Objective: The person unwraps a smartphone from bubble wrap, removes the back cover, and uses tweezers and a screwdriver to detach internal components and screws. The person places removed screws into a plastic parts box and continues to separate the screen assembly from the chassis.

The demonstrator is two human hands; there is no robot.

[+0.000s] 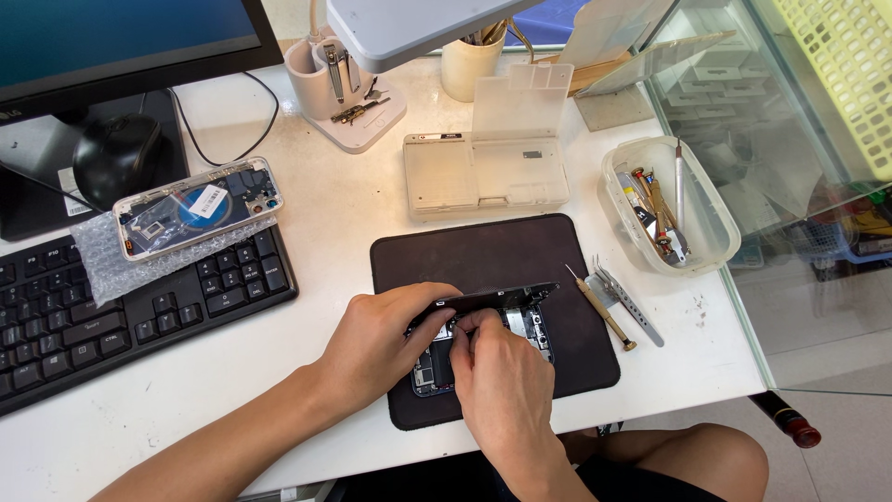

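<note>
You work at a white desk [334,232]. Beyond your left hand, at the far left corner, stands a dark monitor [121,37]. A black keyboard [130,297] lies well to the left of that hand, with a second phone shell [198,206] resting on bubble wrap [111,260] across its top edge. Both hands rest on a dark work mat [492,260].

Straight ahead of your hands, past the mat's far edge, sits a clear parts box [483,167] with its lid raised. To the right of your right hand, well apart, is a clear plastic tub [715,223] of small tools. Beyond the parts box to the left stands a lamp base [348,102].

Your left hand [372,344] is curled, its fingers pinching the lifted dark screen panel [502,297] and holding it tilted up. Your right hand [502,381] lies just beside the left, touching it, fingers pressed together at the opened phone [534,327], which sits on the mat directly under both hands. What the right fingertips grip cannot be told.

Just right of your right hand, on the mat's right edge, lie a brass-handled screwdriver [604,314] and metal tweezers [627,302], side by side.
</note>
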